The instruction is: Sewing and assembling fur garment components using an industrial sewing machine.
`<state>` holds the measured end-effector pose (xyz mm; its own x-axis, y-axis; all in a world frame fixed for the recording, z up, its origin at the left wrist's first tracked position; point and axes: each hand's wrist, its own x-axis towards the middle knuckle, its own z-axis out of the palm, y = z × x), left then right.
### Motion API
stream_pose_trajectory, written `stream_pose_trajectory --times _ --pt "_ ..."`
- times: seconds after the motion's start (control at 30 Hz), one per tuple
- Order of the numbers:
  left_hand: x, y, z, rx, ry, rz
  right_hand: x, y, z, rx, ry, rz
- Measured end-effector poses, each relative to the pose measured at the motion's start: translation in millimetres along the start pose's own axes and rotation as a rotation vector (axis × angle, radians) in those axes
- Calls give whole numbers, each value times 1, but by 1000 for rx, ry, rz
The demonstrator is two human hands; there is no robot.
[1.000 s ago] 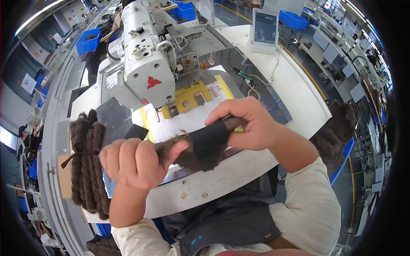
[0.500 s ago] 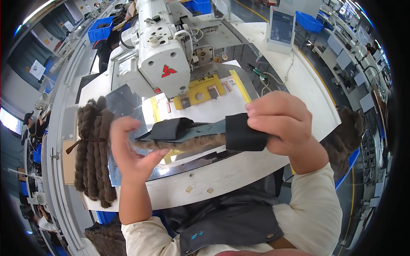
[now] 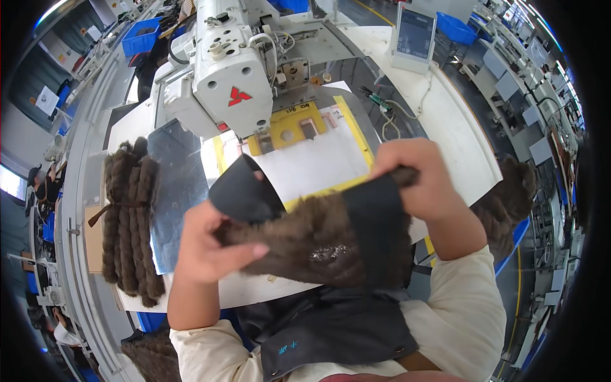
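Observation:
A brown furry piece [image 3: 299, 245] is held up in front of me, fur side toward me, above the table's front edge. A wide black band [image 3: 374, 223] crosses its right part, and a black flap [image 3: 245, 194] stands up at its left end. My left hand [image 3: 210, 248] grips the left end, thumb on the fur. Gripping the upper right corner, my right hand [image 3: 423, 181] has fur poking out between its fingers. Just beyond, a yellow template [image 3: 280, 134] and a white sheet [image 3: 318, 169] edged in yellow lie under a white sewing machine [image 3: 223, 83].
A tied bundle of brown fur strips [image 3: 127, 229] lies at the left edge of the table. Beyond my right hand are green-handled snips [image 3: 377, 99] and a control screen [image 3: 414, 38]. More brown fur [image 3: 509, 197] hangs over a blue bin at the right.
The furry piece has turned from edge-on, with its grey-blue backing showing, to fur side toward me. My left hand has closed on its left end, and the black flap now stands up.

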<state>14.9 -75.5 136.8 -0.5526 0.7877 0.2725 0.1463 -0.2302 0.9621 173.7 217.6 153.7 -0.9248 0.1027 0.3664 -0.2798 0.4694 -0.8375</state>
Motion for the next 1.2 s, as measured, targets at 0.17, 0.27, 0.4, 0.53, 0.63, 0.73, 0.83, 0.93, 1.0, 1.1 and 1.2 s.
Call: stream_pose_trajectory --times 0.17,0.27,0.4,0.53,0.63,0.73,0.83,0.93,1.0,1.1,1.2 --pt "3 -96 -23 -73 -117 -449 4 72 25 223 -200 488" --pt "5 -103 -16 -161 -139 -637 -2 93 37 120 -263 444" --pt "9 -99 -7 -84 -159 -574 -5 93 41 65 -201 396" --pt "9 -105 -7 -50 -91 -605 -8 89 38 5 -212 345" --pt "15 -101 -7 75 -120 -532 -6 84 35 -1 -254 384" --pt "20 -106 -18 210 -213 -545 2 92 30 58 -313 434" --pt "33 -121 -19 256 -156 -444 14 107 32 182 -379 511" --pt "48 -133 -19 157 -43 -631 25 140 34 -8 -428 402" --pt "56 -143 -18 166 127 -624 35 150 38 -53 -346 378" --pt "66 -151 -31 70 324 -597 48 163 42 -130 -185 256" --pt "69 -161 -56 314 452 -548 61 177 32 -114 6 483"
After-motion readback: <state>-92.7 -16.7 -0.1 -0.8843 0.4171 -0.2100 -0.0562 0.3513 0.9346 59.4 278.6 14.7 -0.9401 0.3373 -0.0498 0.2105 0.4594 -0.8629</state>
